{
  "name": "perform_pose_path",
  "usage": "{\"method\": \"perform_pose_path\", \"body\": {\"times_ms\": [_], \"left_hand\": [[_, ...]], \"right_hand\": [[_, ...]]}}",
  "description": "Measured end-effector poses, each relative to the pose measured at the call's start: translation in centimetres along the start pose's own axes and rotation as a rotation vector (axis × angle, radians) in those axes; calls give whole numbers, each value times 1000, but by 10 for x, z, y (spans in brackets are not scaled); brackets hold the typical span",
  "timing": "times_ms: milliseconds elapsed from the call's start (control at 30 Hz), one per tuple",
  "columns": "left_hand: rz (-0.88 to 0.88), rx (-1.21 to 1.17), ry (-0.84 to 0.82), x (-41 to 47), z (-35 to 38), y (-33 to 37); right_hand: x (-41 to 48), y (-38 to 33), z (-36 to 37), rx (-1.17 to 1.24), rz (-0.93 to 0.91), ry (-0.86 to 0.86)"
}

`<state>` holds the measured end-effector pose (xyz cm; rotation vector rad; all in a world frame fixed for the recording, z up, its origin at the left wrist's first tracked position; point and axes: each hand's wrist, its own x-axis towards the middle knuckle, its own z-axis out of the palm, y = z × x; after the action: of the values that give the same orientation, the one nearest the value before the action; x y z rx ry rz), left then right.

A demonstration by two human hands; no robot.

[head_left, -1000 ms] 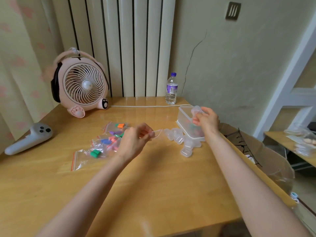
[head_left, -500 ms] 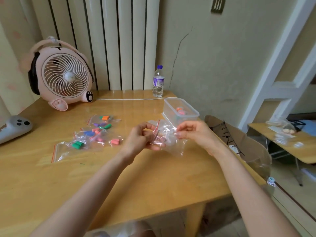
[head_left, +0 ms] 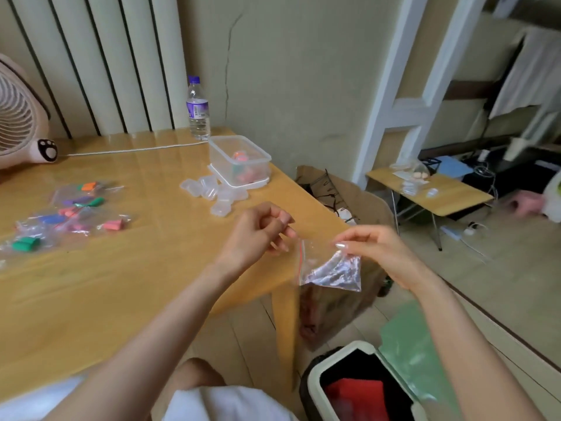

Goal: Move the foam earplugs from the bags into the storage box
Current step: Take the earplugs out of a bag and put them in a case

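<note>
The empty clear zip bag (head_left: 331,267) with a red strip hangs just past the table's right front corner, pinched at its top by my right hand (head_left: 376,250). My left hand (head_left: 258,232) has curled fingers beside the bag's upper left corner; whether they touch it I cannot tell. The clear storage box (head_left: 261,156) stands open at the table's far right edge with pink and orange foam earplugs (head_left: 243,174) inside. Several bags with coloured earplugs (head_left: 69,214) lie on the table's left side.
Small clear plastic cases (head_left: 212,192) cluster in front of the storage box. A water bottle (head_left: 198,110) and a pink fan (head_left: 18,123) stand at the back of the wooden table (head_left: 121,284). A cardboard box (head_left: 349,192) and an open bin (head_left: 315,378) sit on the floor at right.
The view has swung right and down. Both hands have carried the empty bag from in front of the storage box to past the table's right corner, above the floor.
</note>
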<state>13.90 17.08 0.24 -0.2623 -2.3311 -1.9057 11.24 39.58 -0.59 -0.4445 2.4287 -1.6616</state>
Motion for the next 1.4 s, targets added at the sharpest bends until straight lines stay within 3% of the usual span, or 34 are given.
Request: {"method": "perform_pose_path", "body": {"times_ms": [233,500,700,800,900,967,1167,1400], "left_hand": [[60,31,-179,-18,71,-10],[109,202,-308,-39,113,-38],[110,248,-307,-36,110,-34],[112,260,-308,-33,105,-31],[129,243,-284,-29,99,-26],[145,218,-255,-27,95,-22],[252,279,-96,-13,65,-10],[233,372,117,4,-2,-14]], "right_hand": [[-61,114,-28,-10,337,42],[-102,298,-1,228,816,445],[-121,338,21,277,999,362],[-110,322,19,264,919,393],[-83,280,5,269,726,499],[-63,235,-11,281,573,593],[-25,80,-40,175,104,632],[26,-35,12,164,-170,418]]}}
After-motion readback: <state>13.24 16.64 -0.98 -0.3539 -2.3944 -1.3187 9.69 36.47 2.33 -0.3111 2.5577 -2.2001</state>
